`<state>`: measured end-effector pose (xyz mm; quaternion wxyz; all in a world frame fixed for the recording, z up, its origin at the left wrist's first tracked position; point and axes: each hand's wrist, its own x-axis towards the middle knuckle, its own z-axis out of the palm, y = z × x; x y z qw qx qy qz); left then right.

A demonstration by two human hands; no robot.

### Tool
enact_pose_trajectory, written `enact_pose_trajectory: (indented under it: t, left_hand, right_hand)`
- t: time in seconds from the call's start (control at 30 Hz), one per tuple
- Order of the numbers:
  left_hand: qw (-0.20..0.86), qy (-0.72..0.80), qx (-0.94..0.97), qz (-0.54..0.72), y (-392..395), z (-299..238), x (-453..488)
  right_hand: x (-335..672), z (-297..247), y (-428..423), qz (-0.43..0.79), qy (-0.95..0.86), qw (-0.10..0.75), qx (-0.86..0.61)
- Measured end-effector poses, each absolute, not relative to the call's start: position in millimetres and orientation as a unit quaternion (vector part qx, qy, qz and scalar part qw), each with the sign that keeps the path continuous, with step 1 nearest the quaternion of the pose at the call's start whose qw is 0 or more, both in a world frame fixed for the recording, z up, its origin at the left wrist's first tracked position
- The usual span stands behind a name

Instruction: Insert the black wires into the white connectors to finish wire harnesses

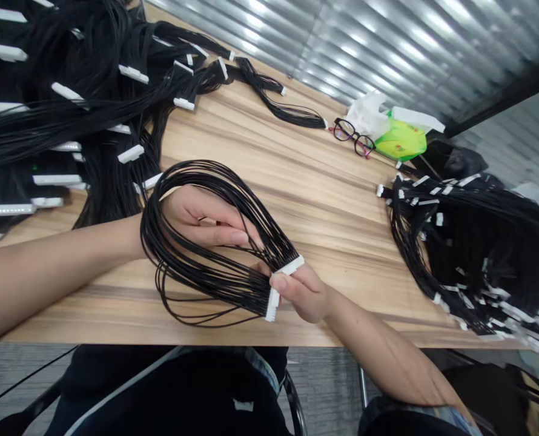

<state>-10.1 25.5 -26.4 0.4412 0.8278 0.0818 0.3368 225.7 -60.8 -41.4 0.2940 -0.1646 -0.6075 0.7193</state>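
Observation:
A black wire harness point(206, 242) is looped round my left hand point(201, 221), whose fingers lie stretched out inside the loop and point right. My right hand point(301, 293) pinches the harness's two white connectors point(281, 284) together at the right end of the loop. All of this sits low over the wooden table point(297, 175) near its front edge.
A large heap of black harnesses with white connectors point(69, 103) covers the table's left and back. Another pile point(478, 254) lies at the right. Glasses point(353, 136) and a green tissue pack point(399, 139) rest at the far edge, by a corrugated metal wall.

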Motion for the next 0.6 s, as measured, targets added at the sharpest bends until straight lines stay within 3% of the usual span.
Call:
enact_pose_trajectory:
  t: [0.3, 0.6]
  left_hand:
    - [0.495, 0.048, 0.826, 0.263, 23.5, -31.6, -5.4]
    - [0.433, 0.109, 0.828, 0.338, 2.0, -25.4, 1.9]
  right_hand:
    - [224.5, -34.0, -63.2, 0.696, -0.639, 0.286, -0.160]
    - [221.6, -33.1, -68.7, 0.673, -0.647, 0.311, -0.179]
